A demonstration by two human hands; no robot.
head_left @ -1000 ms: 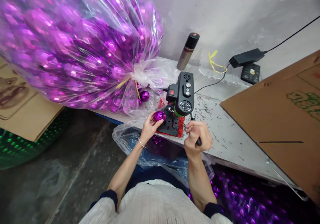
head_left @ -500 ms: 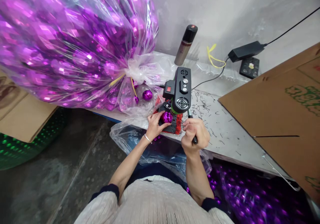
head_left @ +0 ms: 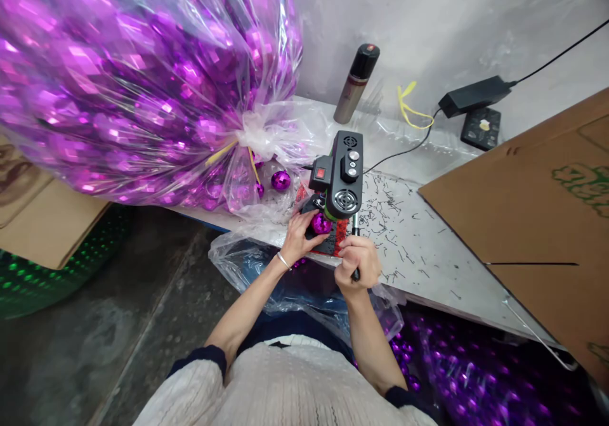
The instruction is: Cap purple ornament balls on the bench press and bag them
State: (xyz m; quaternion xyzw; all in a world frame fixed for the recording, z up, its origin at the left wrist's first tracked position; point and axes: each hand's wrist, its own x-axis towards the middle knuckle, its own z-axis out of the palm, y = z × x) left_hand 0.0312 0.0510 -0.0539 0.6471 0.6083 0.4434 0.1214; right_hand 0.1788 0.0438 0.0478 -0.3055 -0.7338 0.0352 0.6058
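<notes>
Between the thumb and fingers of my left hand (head_left: 299, 234) is a shiny purple bauble (head_left: 321, 223), held against the front of a small black machine (head_left: 347, 172) that looks like a bench press. My right hand (head_left: 358, 264) is wrapped round the black grip of the machine's lever (head_left: 356, 226). Under the machine's black base lies a red mat (head_left: 340, 232). Another purple bauble (head_left: 280, 180) rests on the bench to the left. The bauble's contact with the machine head is partly hidden from above.
A huge clear bag of purple baubles (head_left: 143, 83) fills the left. Short dark bits litter the bench (head_left: 404, 248). Behind stand a spray can (head_left: 356, 83) and a power adapter (head_left: 476, 96). A cardboard box (head_left: 533, 223) leans at right. More purple baubles (head_left: 476, 369) lie below.
My right hand has swung the lever a little left and toward me. My left hand and the bauble have shifted slightly right.
</notes>
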